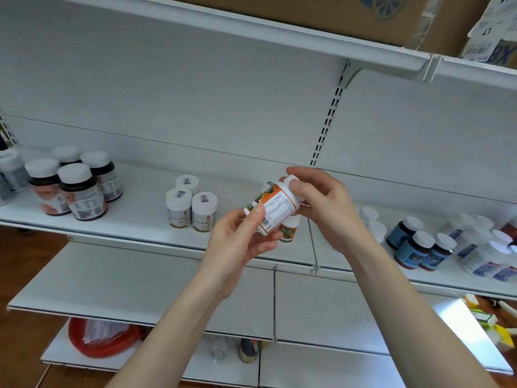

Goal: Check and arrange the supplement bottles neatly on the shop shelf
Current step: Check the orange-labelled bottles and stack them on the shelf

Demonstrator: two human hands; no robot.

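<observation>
I hold a white bottle with an orange and green label tilted in front of the shelf, its printed side facing me. My left hand grips its bottom end, thumb on the label. My right hand grips its white cap end. Behind it a similar orange-labelled bottle stands on the shelf, partly hidden. Three white-capped bottles stand in a cluster to the left. Dark bottles with white caps stand at far left. Blue-labelled bottles crowd the right.
Cardboard boxes sit on the upper shelf. Below are two bare white shelves. A red basin with a bag and shoes lie at floor level. Small boxes lie at lower right.
</observation>
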